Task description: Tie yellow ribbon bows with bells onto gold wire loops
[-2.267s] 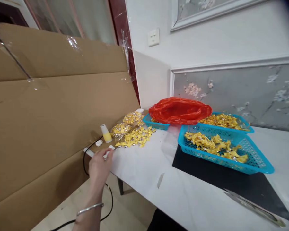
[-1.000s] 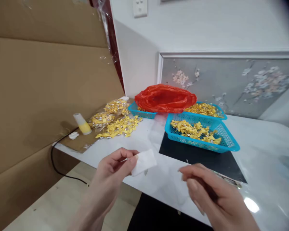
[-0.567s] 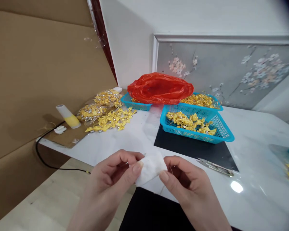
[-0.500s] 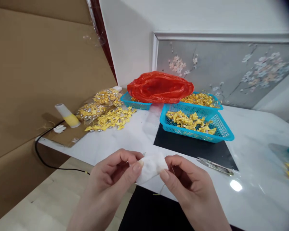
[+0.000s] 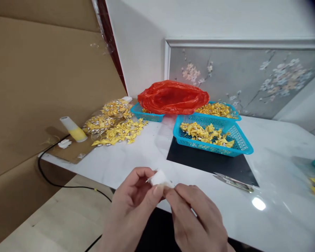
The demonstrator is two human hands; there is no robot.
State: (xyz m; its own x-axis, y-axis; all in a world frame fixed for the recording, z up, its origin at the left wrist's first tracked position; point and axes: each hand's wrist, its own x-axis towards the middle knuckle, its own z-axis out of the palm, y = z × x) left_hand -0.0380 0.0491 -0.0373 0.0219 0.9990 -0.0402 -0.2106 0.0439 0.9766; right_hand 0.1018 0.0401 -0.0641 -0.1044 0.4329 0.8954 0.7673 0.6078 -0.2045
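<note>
Left hand [image 5: 132, 206] and right hand [image 5: 193, 218] raised together at the near edge of the white table [image 5: 265, 217], fingertips meeting. Small white pad [image 5: 159, 178] pinched between left thumb and fingers, crumpled, held just above the table edge; right fingertips closed against its lower side, apparently gripping it too, though contact partly hidden. Beyond: black mat [image 5: 210, 162] with a blue basket [image 5: 241, 148] of yellow bows [image 5: 206, 133] on it, scissors [image 5: 233, 182] at the mat's near corner. Red plastic bag [image 5: 173, 98] over further baskets behind. Loose yellow bows [image 5: 120, 129] and a yellow-and-white bottle [image 5: 73, 129] at far left, beside a cardboard sheet [image 5: 42, 87].
</note>
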